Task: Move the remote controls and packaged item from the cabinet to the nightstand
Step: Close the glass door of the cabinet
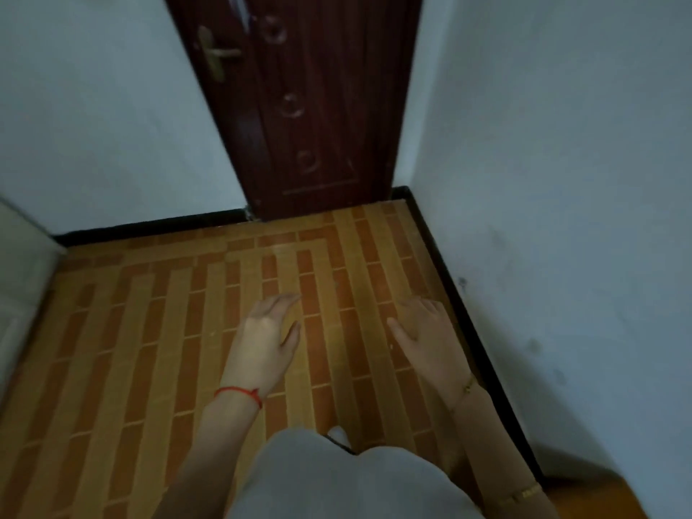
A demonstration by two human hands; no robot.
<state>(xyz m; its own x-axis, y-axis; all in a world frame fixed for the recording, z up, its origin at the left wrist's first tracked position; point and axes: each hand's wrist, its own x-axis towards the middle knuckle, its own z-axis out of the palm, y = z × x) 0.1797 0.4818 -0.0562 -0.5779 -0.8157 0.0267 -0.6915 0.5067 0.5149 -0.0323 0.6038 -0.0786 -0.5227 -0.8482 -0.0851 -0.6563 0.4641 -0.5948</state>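
left hand (264, 333): held out low in front of the body, fingers loosely spread, grip holds nothing; red string (239, 393) on the wrist.
right hand (425, 331): same height, fingers loosely spread, grip holds nothing; thin gold bracelet (466, 387) on the wrist.
task items: remote controls, packaged item, cabinet and nightstand are all out of view; can't tell where they are relative to either grip.
step (my read): walking or turning between pieces of furniture, nothing carried; can't tell how much of the task is done.
risk 1: view points at a closed dark door (314, 106) dead ahead of both hands, with no target in sight. Carrying on straight likely ends at the door, not the cabinet.
risk 2: white wall (561, 181) sits just beyond the right hand, black skirting (468, 312) below it; a wide right-arm swing could clip it.
risk 3: frame is motion-blurred, so the head seems to be moving fast; easy to misjudge a corner.
edge, left: pale furniture edge (22, 275) well left of the left hand; can't tell what it is.
edge, near right: orange-brown corner (599, 496) behind and below the right forearm; hip or elbow could catch it on a turn.
open room: tiled floor (168, 331) is open ahead of and left of the left hand up to the far wall; tight on the right.
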